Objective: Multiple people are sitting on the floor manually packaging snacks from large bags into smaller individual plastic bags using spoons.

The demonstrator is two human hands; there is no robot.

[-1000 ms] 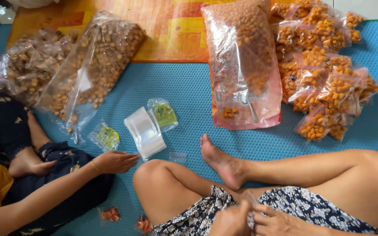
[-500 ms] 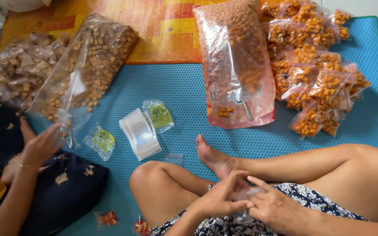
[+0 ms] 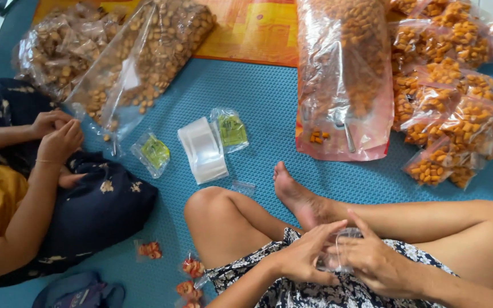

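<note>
I sit cross-legged on a blue mat (image 3: pixel 269 114). My left hand (image 3: pixel 306 256) and my right hand (image 3: pixel 375 259) meet over my lap, both gripping a small clear plastic bag (image 3: pixel 338 258) that looks empty. In front of me lies a big open bag of orange snacks (image 3: pixel 346 74) with a metal spoon (image 3: pixel 349 137) inside near its mouth. A stack of empty clear bags (image 3: pixel 203 149) lies by my left knee.
Several filled small snack bags (image 3: pixel 457 102) pile at the right. Another person at the left has both hands (image 3: pixel 58 134) at the mouth of a large bag of brown snacks (image 3: pixel 144 57). Two green-filled packets (image 3: pixel 154 153) and small red-filled packets (image 3: pixel 192 268) lie on the mat.
My hands stay together on the small bag while the view has shifted. The other person's hand left the mat and both of their hands now meet at the brown snack bag.
</note>
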